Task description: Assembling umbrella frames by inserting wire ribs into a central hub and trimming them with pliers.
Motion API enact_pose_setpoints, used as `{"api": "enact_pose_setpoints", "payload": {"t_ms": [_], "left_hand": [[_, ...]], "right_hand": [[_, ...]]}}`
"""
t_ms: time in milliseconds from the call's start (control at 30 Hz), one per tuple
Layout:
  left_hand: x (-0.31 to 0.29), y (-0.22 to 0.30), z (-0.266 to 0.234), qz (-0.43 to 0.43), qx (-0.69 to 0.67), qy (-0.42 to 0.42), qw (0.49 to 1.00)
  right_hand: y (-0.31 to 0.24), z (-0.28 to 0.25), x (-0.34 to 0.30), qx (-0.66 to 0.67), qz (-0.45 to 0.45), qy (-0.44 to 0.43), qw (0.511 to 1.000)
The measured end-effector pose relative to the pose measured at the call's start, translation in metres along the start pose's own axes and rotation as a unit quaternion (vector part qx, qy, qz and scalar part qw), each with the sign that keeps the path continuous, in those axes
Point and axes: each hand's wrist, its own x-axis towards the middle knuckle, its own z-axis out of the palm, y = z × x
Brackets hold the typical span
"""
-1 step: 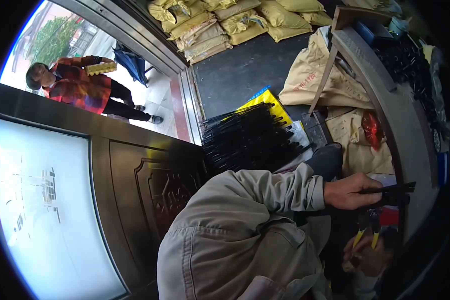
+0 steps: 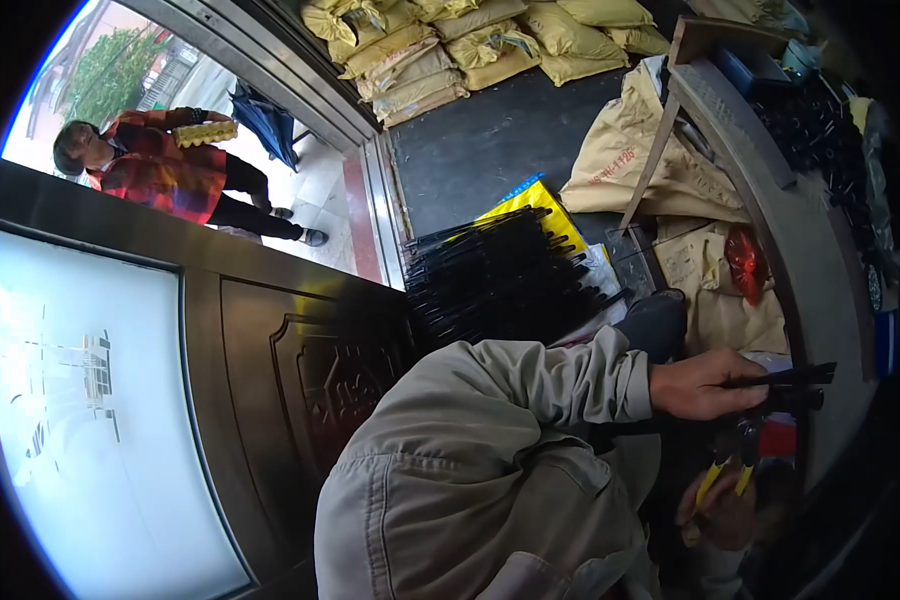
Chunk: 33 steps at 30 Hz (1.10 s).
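We see a thin black rod (image 2: pixel 785 377) held level at the right of the view, over the edge of the grey bench (image 2: pixel 770 215), with its free end pointing toward the right. The left hand (image 2: pixel 705 385) has its grip clamped around the near end of this rod, thumb on top, and its grey-beige sleeve (image 2: pixel 530 385) reaches in from the middle of the picture. Lower down, in shadow, the right hand (image 2: pixel 720 515) is closed around a tool with yellow handles (image 2: pixel 722 478); the tool's head is too dark for us to make out. Just beside the left hand, lower right, sits something small and red (image 2: pixel 778 438) that we cannot identify. To the upper left of the sleeve lies a big heap of similar black rods (image 2: pixel 500 280), resting partly on a yellow sheet (image 2: pixel 540 205) on the dark floor. Tan sacks (image 2: pixel 630 150) lean beside the bench, one with a red net bag (image 2: pixel 745 262) against it, and yellowish sacks (image 2: pixel 470 45) are stacked along the far wall. At the left stands a dark panelled door (image 2: pixel 290 360) with a bright frosted pane (image 2: pixel 80 400). Beyond the doorway, outside, another person in a red checked top (image 2: pixel 160 165) bends forward.
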Motion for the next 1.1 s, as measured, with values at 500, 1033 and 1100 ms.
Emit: {"api": "enact_pose_setpoints", "payload": {"t_ms": [500, 1033, 1100], "left_hand": [[0.001, 0.009, -0.028, -0.126, -0.096, 0.055, 0.986], [0.021, -0.020, -0.019, -0.114, -0.180, 0.190, 0.958], [0.023, -0.022, -0.018, -0.109, -0.174, 0.148, 0.967]], "right_hand": [[0.034, 0.080, 0.085, 0.316, -0.189, 0.049, 0.928], [-0.062, -0.036, 0.045, -0.187, -0.120, 0.107, 0.969], [-0.071, -0.038, 0.037, -0.219, -0.116, 0.117, 0.962]]}}
